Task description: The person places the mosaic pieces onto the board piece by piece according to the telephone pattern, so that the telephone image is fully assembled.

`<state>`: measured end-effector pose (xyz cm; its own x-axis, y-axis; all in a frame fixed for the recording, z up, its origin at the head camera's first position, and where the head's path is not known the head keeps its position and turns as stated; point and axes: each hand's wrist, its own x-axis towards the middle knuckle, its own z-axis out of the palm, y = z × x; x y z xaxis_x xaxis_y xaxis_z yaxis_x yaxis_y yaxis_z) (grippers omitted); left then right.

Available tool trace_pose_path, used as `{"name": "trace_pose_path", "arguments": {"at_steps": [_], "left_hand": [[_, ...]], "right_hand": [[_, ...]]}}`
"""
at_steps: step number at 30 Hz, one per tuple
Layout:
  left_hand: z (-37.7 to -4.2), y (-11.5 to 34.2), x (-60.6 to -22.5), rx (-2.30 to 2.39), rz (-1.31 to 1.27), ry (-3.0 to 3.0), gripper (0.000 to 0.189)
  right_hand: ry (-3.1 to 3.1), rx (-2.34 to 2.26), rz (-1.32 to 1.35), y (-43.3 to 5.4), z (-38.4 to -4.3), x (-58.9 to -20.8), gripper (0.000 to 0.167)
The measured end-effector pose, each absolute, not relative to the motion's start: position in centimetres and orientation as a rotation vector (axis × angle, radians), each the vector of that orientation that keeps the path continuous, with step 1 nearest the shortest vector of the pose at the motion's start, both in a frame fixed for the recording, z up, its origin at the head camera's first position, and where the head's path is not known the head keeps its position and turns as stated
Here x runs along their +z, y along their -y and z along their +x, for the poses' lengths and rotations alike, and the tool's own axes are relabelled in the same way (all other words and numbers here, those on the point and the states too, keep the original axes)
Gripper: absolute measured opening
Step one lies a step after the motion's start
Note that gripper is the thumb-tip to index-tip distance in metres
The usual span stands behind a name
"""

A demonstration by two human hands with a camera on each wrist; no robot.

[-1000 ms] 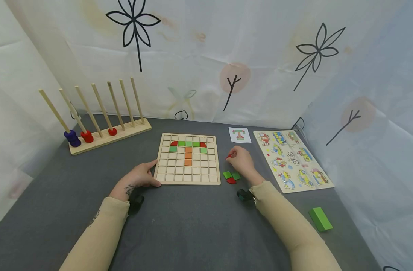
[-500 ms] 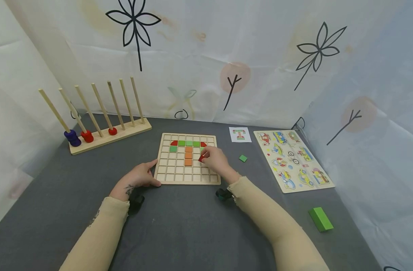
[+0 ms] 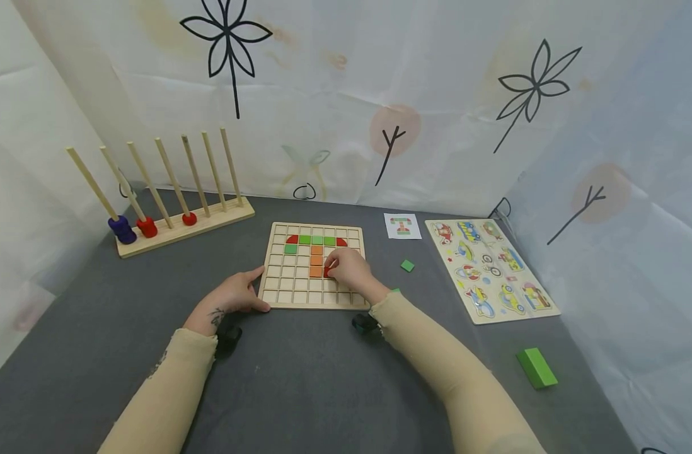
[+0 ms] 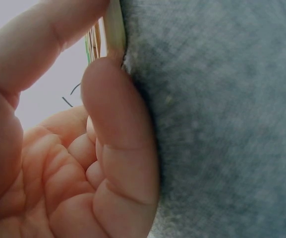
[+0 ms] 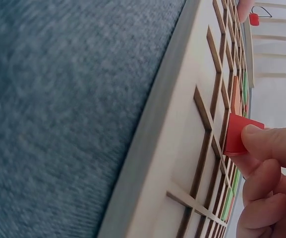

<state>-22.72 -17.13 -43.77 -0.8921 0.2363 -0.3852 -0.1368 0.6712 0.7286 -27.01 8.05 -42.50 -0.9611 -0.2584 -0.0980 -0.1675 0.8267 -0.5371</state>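
Note:
A wooden grid board [image 3: 289, 299] lies mid-table. Set in its cells are green tiles [image 3: 304, 240], red quarter-round tiles [image 3: 292, 239] and a column of orange tiles [image 3: 316, 261]. My left hand [image 3: 235, 295] touches the board's near left corner, index finger along the left side and thumb at the front edge. Over the board, my right hand [image 3: 351, 271] pinches a red tile [image 5: 239, 131] between thumb and fingers. The tile is tilted up, its lower edge at a cell just right of the lowest orange tile. This hand hides several cells on the right.
A loose green tile [image 3: 407, 265] lies right of the board; another [image 3: 396, 290] peeks out behind the right sleeve. Behind are a pattern card [image 3: 401, 234] and a picture puzzle board [image 3: 459, 268]. A peg stand [image 3: 210, 221] stands back left, a green block [image 3: 537, 367] front right.
My right hand has carried the red tile leftward from beside the board to a cell right of the orange column. The left hand has stayed at the corner.

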Motion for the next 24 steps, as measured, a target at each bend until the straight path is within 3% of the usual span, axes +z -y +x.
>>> {"name": "trace_pose_path", "arguments": {"at_steps": [7,24], "left_hand": [[-22.73,17.11,-43.75,1.116,0.069,-2.434,0.098],[-22.71,17.10,-43.78,1.128,0.070,-2.423,0.098]], "right_hand": [[-2.860,-0.785,-0.309,-7.88,-26.98,-42.48,0.009],[-2.843,-0.735,-0.288,-8.04,-26.44,-42.27,0.028]]}}
